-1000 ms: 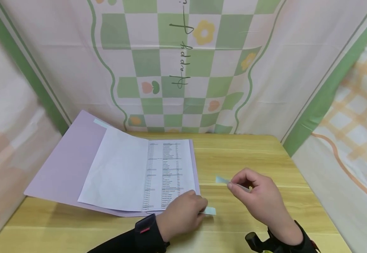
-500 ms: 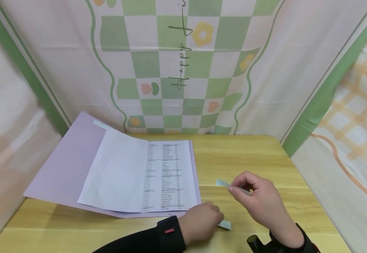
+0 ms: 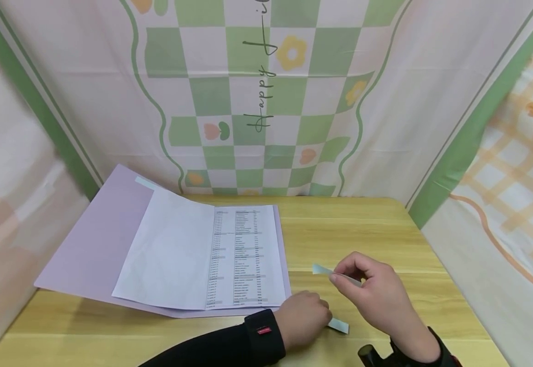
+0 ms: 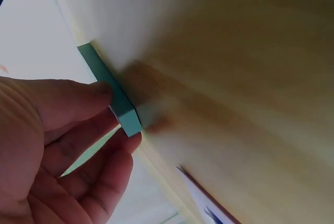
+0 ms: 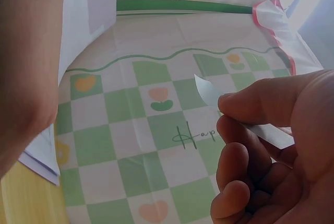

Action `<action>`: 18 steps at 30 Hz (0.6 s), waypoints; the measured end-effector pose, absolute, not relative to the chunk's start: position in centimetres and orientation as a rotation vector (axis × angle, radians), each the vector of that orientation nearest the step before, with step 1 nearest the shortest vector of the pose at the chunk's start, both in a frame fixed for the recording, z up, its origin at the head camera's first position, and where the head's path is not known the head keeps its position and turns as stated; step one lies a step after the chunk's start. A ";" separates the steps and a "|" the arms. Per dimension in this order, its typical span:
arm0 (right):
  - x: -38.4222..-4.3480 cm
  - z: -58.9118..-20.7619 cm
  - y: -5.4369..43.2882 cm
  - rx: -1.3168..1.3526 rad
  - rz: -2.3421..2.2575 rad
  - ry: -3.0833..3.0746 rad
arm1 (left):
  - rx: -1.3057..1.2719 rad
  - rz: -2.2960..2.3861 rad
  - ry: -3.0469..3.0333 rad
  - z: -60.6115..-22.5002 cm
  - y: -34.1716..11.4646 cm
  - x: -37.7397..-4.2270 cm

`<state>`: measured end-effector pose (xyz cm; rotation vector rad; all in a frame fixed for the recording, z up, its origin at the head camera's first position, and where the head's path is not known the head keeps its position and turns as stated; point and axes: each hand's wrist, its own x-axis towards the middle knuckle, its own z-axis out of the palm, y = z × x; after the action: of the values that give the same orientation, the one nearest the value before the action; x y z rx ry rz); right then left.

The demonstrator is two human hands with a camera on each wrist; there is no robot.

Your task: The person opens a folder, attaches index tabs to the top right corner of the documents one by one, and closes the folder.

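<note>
My left hand [image 3: 304, 318] pinches a pale green paper strip [image 3: 338, 325] low over the table, just right of the open folder. In the left wrist view, the thumb lies on this strip [image 4: 112, 96], which looks darker teal and bends near one end; the fingers are behind it. Farther right, my right hand [image 3: 378, 298] holds a second pale strip [image 3: 322, 269] between thumb and index finger. One end of that strip [image 5: 209, 92] curls out past the fingertips in the right wrist view, and part of it is hidden by the hand.
A lilac folder [image 3: 84, 244] lies open at the left, its cover raised toward the curtain. Inside are a blank white page [image 3: 170, 250] and a printed list [image 3: 248, 255]. A patterned curtain [image 3: 289, 102] stands behind the wooden table [image 3: 339, 224].
My left hand has moved right with its strip, off the folder's lower corner and closer to the right hand. The right hand has stayed nearly in place, still holding its strip.
</note>
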<state>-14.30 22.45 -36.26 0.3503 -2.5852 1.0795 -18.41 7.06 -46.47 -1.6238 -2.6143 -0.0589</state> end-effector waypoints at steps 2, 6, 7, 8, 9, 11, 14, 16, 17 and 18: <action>-14.4 -36.3 22.4 0.353 1.080 -2.582 | -1.637 -0.048 -2.575 -46.5 7.3 -18.4; -14.5 -36.3 22.3 0.363 1.079 -2.581 | -1.668 -0.043 -2.529 -46.7 7.7 -18.3; -14.5 -36.3 22.3 0.366 1.078 -2.581 | -1.677 -0.044 -2.530 -46.7 7.7 -18.3; -14.5 -36.2 22.2 0.367 1.078 -2.582 | -1.685 -0.047 -2.539 -46.7 7.8 -18.3; -14.5 -36.2 22.2 0.368 1.080 -2.582 | -1.689 -0.052 -2.554 -46.6 7.8 -18.3; -14.5 -36.2 22.1 0.370 1.082 -2.583 | -1.691 -0.056 -2.595 -46.5 7.9 -18.3; -14.6 -36.2 22.0 0.370 1.088 -2.581 | -1.687 -0.044 -2.650 -46.1 7.8 -18.1; -14.6 -36.3 22.0 0.375 1.088 -2.574 | -1.688 -0.029 -2.684 -45.8 7.5 -17.9; -14.6 -36.3 22.1 0.380 1.090 -2.569 | -1.693 -0.024 -2.696 -45.7 7.3 -17.8; -14.6 -36.4 22.1 0.384 1.095 -2.563 | -1.701 -0.028 -2.698 -45.5 7.1 -17.8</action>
<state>-14.58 22.08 -36.36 0.3841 -2.5633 1.0952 -17.75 7.05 -45.46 -1.7010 -2.6977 -0.0280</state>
